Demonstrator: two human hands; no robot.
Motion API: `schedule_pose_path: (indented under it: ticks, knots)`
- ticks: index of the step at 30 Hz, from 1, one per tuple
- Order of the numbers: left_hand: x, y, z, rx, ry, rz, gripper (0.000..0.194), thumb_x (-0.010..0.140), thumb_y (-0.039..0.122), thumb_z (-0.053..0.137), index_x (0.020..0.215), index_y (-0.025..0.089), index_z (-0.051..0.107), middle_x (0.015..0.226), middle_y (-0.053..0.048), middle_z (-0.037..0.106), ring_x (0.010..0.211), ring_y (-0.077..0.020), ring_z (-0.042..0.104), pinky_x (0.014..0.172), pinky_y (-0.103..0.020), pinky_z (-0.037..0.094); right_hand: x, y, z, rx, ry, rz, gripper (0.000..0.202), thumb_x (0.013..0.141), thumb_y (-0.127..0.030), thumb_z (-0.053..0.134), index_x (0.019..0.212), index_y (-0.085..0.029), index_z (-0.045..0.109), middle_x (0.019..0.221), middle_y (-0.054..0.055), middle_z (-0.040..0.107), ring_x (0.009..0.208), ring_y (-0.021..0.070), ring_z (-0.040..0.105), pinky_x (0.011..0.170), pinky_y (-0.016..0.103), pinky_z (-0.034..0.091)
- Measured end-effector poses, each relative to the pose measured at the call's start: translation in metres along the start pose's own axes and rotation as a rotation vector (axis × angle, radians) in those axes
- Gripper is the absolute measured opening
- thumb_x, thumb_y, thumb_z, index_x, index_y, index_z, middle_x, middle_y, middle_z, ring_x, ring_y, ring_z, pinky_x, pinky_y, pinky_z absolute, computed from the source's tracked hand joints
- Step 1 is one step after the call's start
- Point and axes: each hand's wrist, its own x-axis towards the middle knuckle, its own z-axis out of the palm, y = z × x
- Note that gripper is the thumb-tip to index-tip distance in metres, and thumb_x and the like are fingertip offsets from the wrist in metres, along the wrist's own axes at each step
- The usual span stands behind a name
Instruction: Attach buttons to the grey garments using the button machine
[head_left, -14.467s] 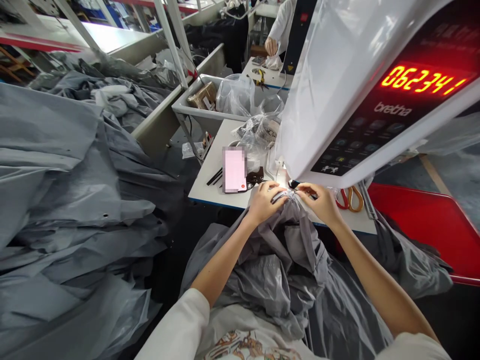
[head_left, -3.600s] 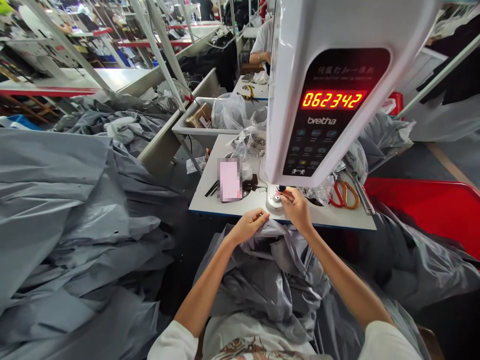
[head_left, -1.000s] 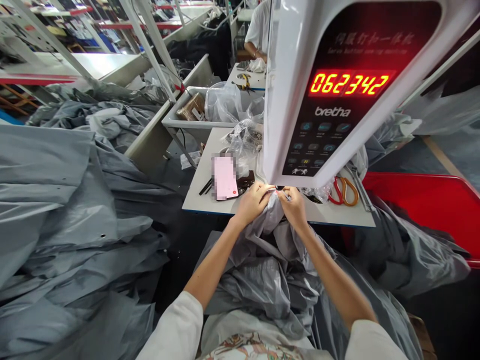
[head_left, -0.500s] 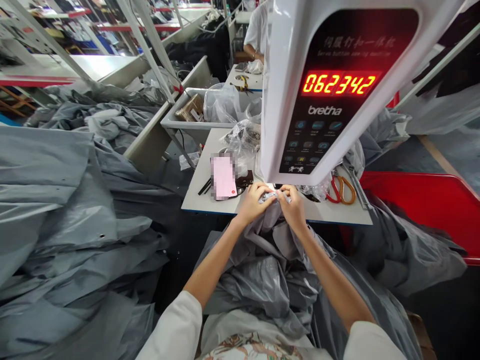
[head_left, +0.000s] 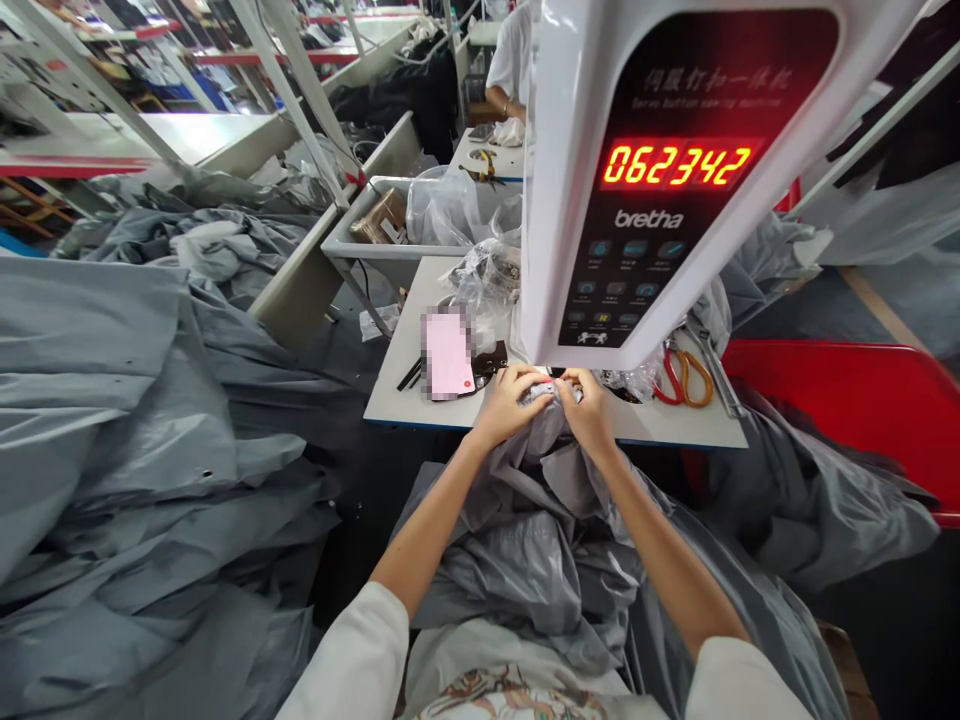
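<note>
Both hands pinch the edge of a grey cloth garment [head_left: 536, 560] at the front of the white worktable [head_left: 397, 390]. My left hand [head_left: 510, 405] grips the gathered cloth from the left, thumb and fingers closed on it. From the right, my right hand [head_left: 586, 405] closes on the same edge, fingertips nearly meeting the left ones. The rest of the garment hangs down over my lap in folds. Directly above my hands is the head of a button sewing machine [head_left: 577, 250] with a lit red display. It hides whatever lies behind my fingertips.
A pink-screened phone [head_left: 448, 355] lies left of my hands. Scissors with red and orange handles [head_left: 682, 378] are on the right, near a red tray [head_left: 840, 400]. Grey garments [head_left: 150, 450] are piled at left. A grey bin [head_left: 352, 235] stands behind; a co-worker's arm [head_left: 506, 100] shows beyond.
Almost nothing differs. My fingertips have shifted very slightly on the cloth edge, and the view has moved a touch. The display reads the same.
</note>
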Motion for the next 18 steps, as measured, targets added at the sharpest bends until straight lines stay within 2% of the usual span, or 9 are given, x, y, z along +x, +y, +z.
schedule_pose_path:
  ticks: [3,6,8,10,13,15,18]
  knots:
    - [0.000,-0.001,0.001,0.007,-0.001,-0.007,0.024,0.083,0.031,0.064,0.106,0.026,0.065,0.111,-0.004,0.056,0.109,-0.0192,0.049,0.099,-0.033,0.039,-0.004,0.002,-0.002,-0.056,0.004,-0.089,0.015,0.086,-0.030,0.048,0.089,-0.019,0.059,0.092,0.007,0.061,0.088,0.0197,0.056,0.083,0.034,0.046]
    - [0.000,-0.001,0.001,0.014,0.007,0.002,0.024,0.083,0.034,0.064,0.106,0.025,0.065,0.111,-0.004,0.055,0.109,-0.0195,0.049,0.099,-0.033,0.039,-0.012,-0.001,-0.018,-0.109,0.015,-0.144,0.017,0.087,-0.027,0.047,0.095,-0.019,0.059,0.098,0.009,0.060,0.093,0.0202,0.056,0.084,0.035,0.047]
    - [-0.001,0.000,0.001,0.021,0.009,0.010,0.025,0.084,0.035,0.062,0.107,0.025,0.065,0.112,-0.004,0.056,0.109,-0.0197,0.049,0.099,-0.034,0.038,-0.013,-0.004,-0.038,-0.151,0.058,-0.171,0.017,0.087,-0.027,0.047,0.098,-0.020,0.058,0.098,0.008,0.060,0.090,0.0194,0.056,0.080,0.034,0.048]
    - [-0.001,0.001,0.001,0.027,0.010,0.012,0.024,0.085,0.034,0.061,0.106,0.024,0.065,0.112,-0.005,0.056,0.108,-0.0197,0.049,0.099,-0.034,0.038,-0.009,-0.002,-0.063,-0.199,0.167,-0.177,0.017,0.087,-0.027,0.047,0.098,-0.019,0.058,0.096,0.008,0.061,0.084,0.0182,0.057,0.076,0.033,0.048]
    - [-0.001,0.003,0.001,0.026,0.013,0.010,0.023,0.085,0.034,0.060,0.105,0.024,0.065,0.113,-0.005,0.056,0.107,-0.0196,0.049,0.099,-0.033,0.038,0.010,0.016,-0.098,-0.273,0.322,-0.108,0.016,0.082,-0.025,0.052,0.094,-0.018,0.059,0.090,0.008,0.063,0.075,0.0175,0.057,0.071,0.032,0.048]
    - [-0.001,0.003,0.000,0.028,0.011,0.008,0.023,0.085,0.034,0.060,0.105,0.024,0.065,0.113,-0.005,0.056,0.106,-0.0197,0.049,0.099,-0.033,0.038,0.027,0.034,-0.113,-0.344,0.255,-0.069,0.013,0.077,-0.021,0.053,0.087,-0.017,0.061,0.083,0.007,0.064,0.070,0.0176,0.057,0.070,0.033,0.048]
    - [-0.001,0.003,0.000,0.029,0.001,0.010,0.024,0.086,0.035,0.059,0.106,0.024,0.065,0.114,-0.005,0.056,0.107,-0.0201,0.049,0.099,-0.034,0.038,0.046,0.054,-0.118,-0.477,-0.010,-0.094,0.014,0.073,-0.014,0.053,0.081,-0.017,0.065,0.083,0.007,0.066,0.071,0.0187,0.059,0.073,0.034,0.047]
